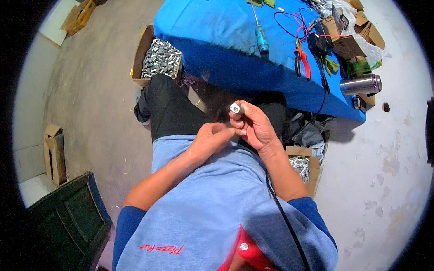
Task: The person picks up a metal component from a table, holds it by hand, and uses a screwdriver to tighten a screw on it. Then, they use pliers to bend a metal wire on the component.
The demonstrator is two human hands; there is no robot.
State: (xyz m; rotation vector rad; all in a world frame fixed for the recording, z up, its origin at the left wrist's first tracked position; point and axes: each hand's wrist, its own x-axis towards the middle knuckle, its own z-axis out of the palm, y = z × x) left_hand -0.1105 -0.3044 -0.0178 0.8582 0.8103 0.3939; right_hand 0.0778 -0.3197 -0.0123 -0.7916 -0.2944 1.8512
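Above my lap, my right hand [257, 127] pinches a small metal cylinder [236, 109] between thumb and forefinger. Its bright end face is turned up toward me, and a dark recess shows in it. Just below, my left hand [210, 142] is closed, its thumb and finger pressed together against the lower fingers of my right hand. Whatever those left fingers hold, if anything, is too small or hidden to make out. An open cardboard box [140, 74] full of similar small metal pieces [161, 59] stands past my left knee.
A blue-covered table [212, 40] carries a screwdriver [261, 38], red-handled pliers [302, 61], wires and a steel tumbler [360, 85]. A carton [313, 178] of silvery pieces sits by my right hip. A black cord [289, 226] crosses my shirt. A dark panelled door [72, 221] stands lower left.
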